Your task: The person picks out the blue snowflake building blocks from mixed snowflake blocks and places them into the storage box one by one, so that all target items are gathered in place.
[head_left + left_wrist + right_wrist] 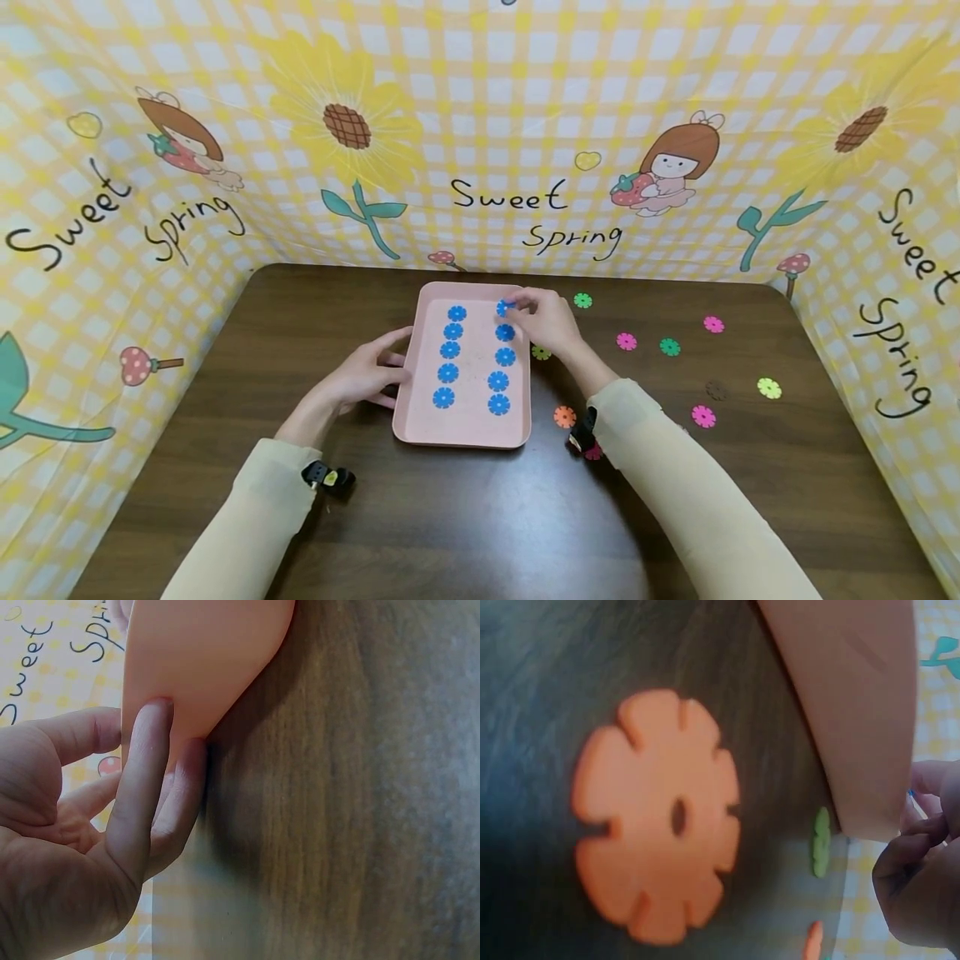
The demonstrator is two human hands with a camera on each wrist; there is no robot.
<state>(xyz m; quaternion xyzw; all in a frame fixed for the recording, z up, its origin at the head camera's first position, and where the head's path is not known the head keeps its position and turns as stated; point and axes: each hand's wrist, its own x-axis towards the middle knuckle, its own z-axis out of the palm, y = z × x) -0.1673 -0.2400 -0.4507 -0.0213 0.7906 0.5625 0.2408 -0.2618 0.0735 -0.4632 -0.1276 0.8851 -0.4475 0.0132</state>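
Observation:
A pink rectangular tray (462,429) lies on the table, holding two columns of blue notched snowflake discs (447,372). At the tray's left wall is my left hand (360,372); in the left wrist view its fairly straight fingers (142,765) touch the outside of that wall. My right hand (551,321) reaches over the far right corner, pinching a blue disc (510,305) at the top of the right column. The right wrist view shows only a speck of blue between the fingertips; the rest of that disc is hidden.
Right of the tray, loose discs lie scattered on the brown table (450,517): orange (565,417), pink (703,416), green (670,347), yellow (768,388) and a brown one (717,390). A patterned cloth (480,150) surrounds the back and sides.

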